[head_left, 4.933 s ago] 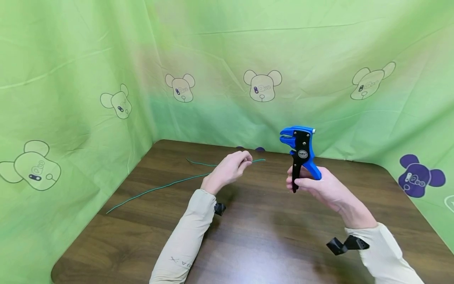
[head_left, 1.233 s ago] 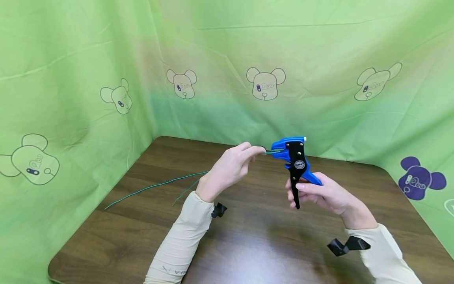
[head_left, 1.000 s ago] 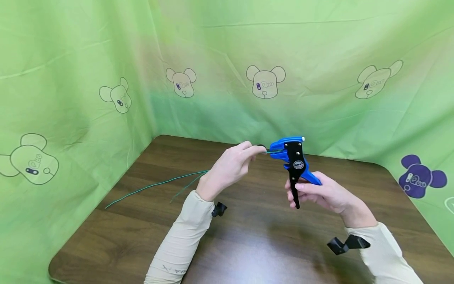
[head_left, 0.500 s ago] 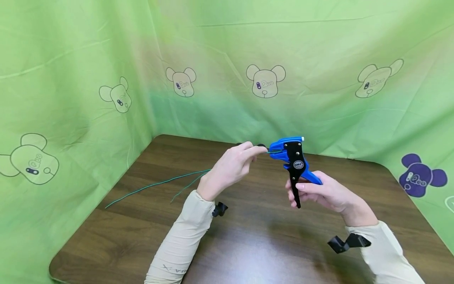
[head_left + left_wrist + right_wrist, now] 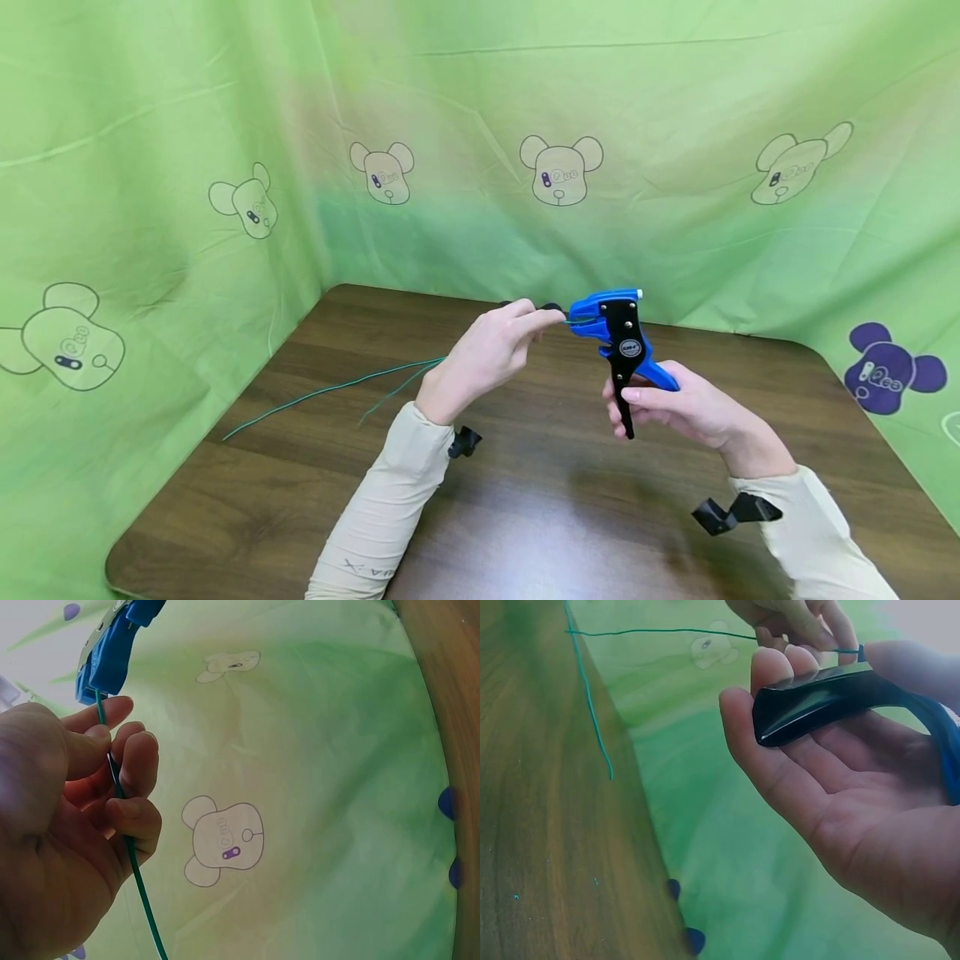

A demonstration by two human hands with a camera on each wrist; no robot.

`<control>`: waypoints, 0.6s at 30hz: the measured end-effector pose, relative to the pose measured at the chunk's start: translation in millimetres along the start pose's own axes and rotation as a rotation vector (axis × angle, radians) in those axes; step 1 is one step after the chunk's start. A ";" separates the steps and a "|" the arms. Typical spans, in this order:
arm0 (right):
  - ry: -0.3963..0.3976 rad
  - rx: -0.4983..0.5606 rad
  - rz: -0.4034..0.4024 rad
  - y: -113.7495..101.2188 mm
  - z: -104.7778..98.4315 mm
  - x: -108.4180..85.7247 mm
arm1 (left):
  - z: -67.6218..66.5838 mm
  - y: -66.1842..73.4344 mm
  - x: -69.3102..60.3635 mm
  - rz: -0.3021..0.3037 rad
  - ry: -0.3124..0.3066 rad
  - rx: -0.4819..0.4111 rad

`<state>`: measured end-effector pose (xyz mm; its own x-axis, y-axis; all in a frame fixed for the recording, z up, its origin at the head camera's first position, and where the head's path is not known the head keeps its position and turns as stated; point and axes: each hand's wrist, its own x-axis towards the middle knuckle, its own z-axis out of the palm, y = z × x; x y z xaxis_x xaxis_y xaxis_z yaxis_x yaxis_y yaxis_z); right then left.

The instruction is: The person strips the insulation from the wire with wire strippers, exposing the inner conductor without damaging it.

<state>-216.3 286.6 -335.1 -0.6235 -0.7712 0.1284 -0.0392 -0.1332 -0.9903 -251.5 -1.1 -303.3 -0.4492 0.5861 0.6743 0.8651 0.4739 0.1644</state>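
Green curtain (image 5: 465, 92) printed with bear heads (image 5: 561, 171) hangs round the brown tabletop (image 5: 262, 500) on my feed. Over its far half, the right hand (image 5: 697, 412) has its grip wrapped round a blue-and-black tool (image 5: 626, 354). The left hand (image 5: 487, 358) has its grip pinching a green wire (image 5: 136, 868) — whose end, clear of the tool moments ago, now lies between its blue jaws, so I judge the two engaged. Strands (image 5: 330, 389) trail toward the tabletop's left edge.

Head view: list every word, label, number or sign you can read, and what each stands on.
"Qee": on the purple bear head on the green curtain.
Outlined bear heads: similar lettering, too small to read surely.
Round badge on the blue-and-black tool: too small to read.
Left sleeve: marks too unclear to read.
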 end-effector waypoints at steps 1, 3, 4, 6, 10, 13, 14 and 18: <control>0.001 -0.002 -0.001 0.3 -0.1 -0.4 | 0.6 0.2 0.4 -0.001 -0.001 0.002; -0.003 -0.004 0.002 1.1 -0.4 -0.9 | 1.3 0.8 0.2 -0.008 0.001 0.013; 0.000 -0.005 0.010 1.4 -0.6 -1.1 | 1.9 0.9 -0.2 -0.012 0.002 0.017; -0.009 -0.018 0.008 2.2 -1.7 -1.5 | 2.9 1.2 -0.6 -0.015 -0.001 0.022; -0.009 -0.052 0.009 3.5 -2.3 -0.7 | 3.2 0.8 -1.5 -0.018 -0.001 0.021; -0.002 -0.069 0.012 4.3 -1.5 0.7 | 2.8 -0.2 -1.6 -0.021 0.000 0.026; -0.001 -0.071 0.013 4.4 -1.2 1.1 | 2.5 -0.4 -1.7 -0.022 -0.001 0.027; -0.003 -0.070 0.004 4.2 -0.8 -0.4 | 3.4 -0.4 0.0 -0.017 -0.014 0.025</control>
<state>-216.9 286.8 -339.4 -0.6218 -0.7733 0.1241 -0.0907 -0.0862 -0.9921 -252.6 1.0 -305.8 -0.4674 0.5868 0.6613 0.8515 0.4999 0.1582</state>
